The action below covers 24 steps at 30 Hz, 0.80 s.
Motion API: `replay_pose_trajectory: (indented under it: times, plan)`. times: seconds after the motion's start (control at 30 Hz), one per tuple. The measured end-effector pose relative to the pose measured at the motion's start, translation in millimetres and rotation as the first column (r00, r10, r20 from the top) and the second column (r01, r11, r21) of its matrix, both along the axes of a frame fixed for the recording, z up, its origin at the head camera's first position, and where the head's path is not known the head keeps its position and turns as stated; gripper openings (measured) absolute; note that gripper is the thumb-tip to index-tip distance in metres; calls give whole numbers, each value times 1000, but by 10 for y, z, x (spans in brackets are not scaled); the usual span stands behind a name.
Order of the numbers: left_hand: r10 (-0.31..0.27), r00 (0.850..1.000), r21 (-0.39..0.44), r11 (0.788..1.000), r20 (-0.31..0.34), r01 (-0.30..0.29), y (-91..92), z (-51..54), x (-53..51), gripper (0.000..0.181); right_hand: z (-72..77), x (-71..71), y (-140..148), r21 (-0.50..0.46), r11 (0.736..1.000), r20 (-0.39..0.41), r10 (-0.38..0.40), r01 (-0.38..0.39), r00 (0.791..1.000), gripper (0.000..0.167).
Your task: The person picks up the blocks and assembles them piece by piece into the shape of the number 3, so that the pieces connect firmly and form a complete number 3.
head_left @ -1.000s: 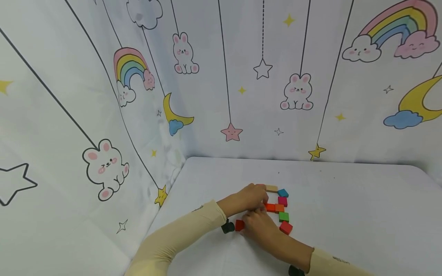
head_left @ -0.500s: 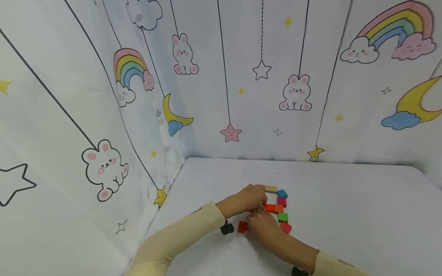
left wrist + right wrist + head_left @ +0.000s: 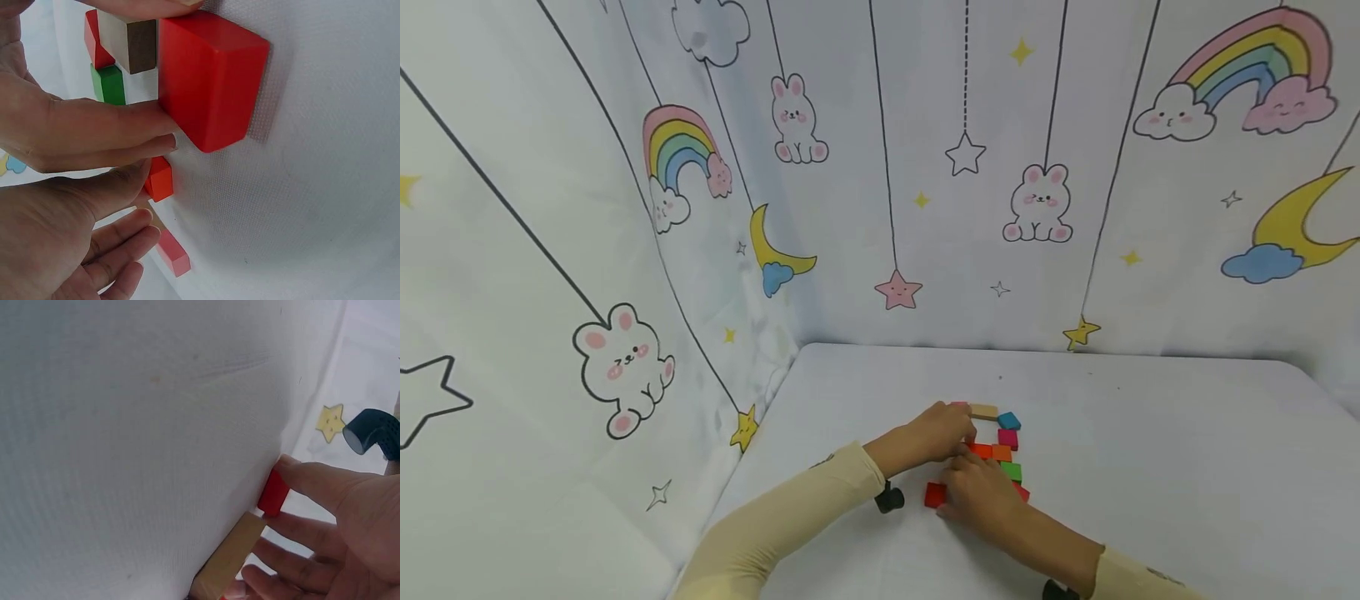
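Note:
My right hand pinches a red block between thumb and finger, low on the white tabletop. Right beside that block, in the left wrist view, lies a wooden block. My left hand is just beyond the right one. Its thumb touches an orange-red block, with a fingertip at the other side, partly hidden. A pink block lies by its other fingers. To the right run an orange block, a green block, a crimson block and a blue block.
A thin wooden block lies at the far end of the block figure. Dark wrist cameras sit under the forearms. A patterned curtain stands behind and left of the white table.
My right hand has slid the red block a little to the right, towards the other blocks. The left hand has stayed in place. The head view has shifted slightly.

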<state>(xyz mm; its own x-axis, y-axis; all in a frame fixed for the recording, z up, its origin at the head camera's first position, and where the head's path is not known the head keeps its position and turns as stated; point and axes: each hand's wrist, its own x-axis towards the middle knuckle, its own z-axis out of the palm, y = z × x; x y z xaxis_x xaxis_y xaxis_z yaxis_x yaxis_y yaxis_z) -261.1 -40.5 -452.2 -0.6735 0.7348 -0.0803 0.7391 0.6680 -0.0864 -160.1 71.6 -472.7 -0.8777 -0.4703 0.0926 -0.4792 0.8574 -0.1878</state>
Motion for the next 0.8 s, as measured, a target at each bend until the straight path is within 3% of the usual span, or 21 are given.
replay_pose_trajectory:
  times: [0.43,0.8]
  plan:
    - [-1,1000,-10,1000,-10,1,-30,-11,30,14,6,3,98,-16,1000,29,9,-8,1000,39]
    - [-2,1000,-3,1000,-12,1,-23,22,42,14,32,-7,175,-56,998,64,-31,35,997,34]
